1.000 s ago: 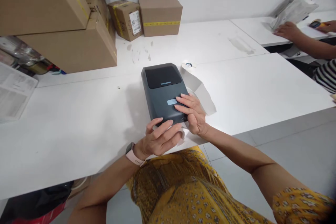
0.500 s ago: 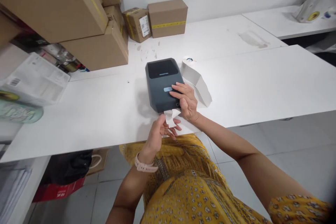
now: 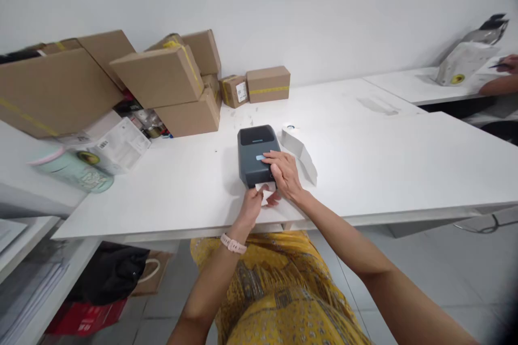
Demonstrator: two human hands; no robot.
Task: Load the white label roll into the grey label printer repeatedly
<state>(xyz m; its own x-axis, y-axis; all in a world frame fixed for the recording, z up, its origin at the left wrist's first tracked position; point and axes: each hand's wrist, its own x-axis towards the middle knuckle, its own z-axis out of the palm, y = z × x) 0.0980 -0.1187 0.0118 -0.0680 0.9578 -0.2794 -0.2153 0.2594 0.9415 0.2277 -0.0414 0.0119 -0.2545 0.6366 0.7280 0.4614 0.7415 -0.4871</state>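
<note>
A dark grey label printer (image 3: 254, 171) lies on the white table, with a small light-blue window on its top. My right hand (image 3: 285, 175) rests on the printer's right side, fingers stretched over the lid near that window. At the front edge, a short white paper strip (image 3: 267, 194) sticks out below the printer. My left hand (image 3: 251, 206) pinches the strip's left side, and its other fingers are partly hidden behind the paper. Beside the printer on the right, a longer curled paper strip (image 3: 301, 153) trails from a small roll.
Cardboard boxes (image 3: 186, 118) are stacked at the back left, with two smaller ones by the wall. A mint tumbler (image 3: 76, 172) and a white carton (image 3: 123, 145) stand at the left. Another person's hand (image 3: 510, 63) holds a dark, thin object at the far right, near a white package (image 3: 465, 64).
The camera has tilted up and back, bringing more wall and another person's hand into view. My right hand stays on the printer; my left hand has closed onto the paper strip.
</note>
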